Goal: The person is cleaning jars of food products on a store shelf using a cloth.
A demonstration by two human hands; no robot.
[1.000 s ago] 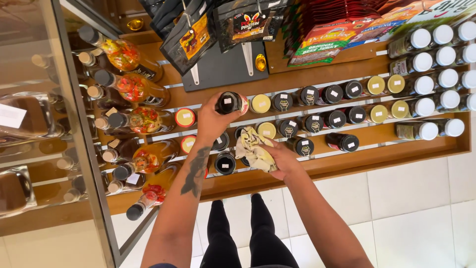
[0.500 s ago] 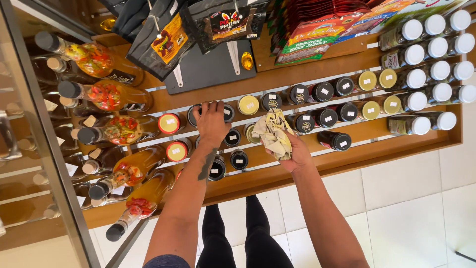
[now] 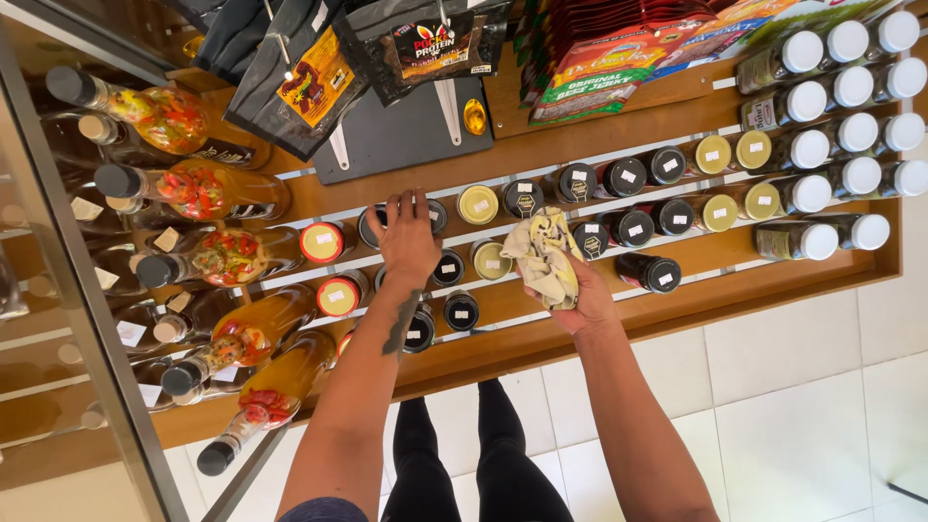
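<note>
Two hands at the shelf. The jar sits under the left hand, in the row just beyond its fingertips, mostly hidden. Risk: jars are packed tight, so a sideways nudge could knock the black-lid jar just right of the hand or the red-lid jar just left, and tip one off the edge. Left hand: fingers spread, half open, resting on the jar top; firm grip unclear. Right hand is closed around a crumpled cloth.
</note>
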